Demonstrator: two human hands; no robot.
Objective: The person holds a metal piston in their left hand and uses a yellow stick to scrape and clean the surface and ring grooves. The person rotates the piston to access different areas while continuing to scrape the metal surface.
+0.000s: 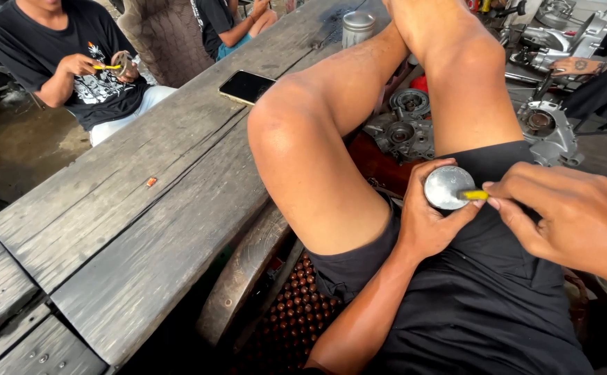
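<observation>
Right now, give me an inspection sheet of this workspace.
Surface: weathered wooden bench, one knee raised against it.
Job's things: round metal piston in left hand; yellow-handled tool in right hand, tip on piston top.
Clutter: phone, metal can, engine casings.
Grippers: both hands closed on their items.
Cables: nothing seen.
Surroundings: seated person working a round part; tattooed hand beyond.

Round silvery piston (448, 186) (face up) above lap
</observation>
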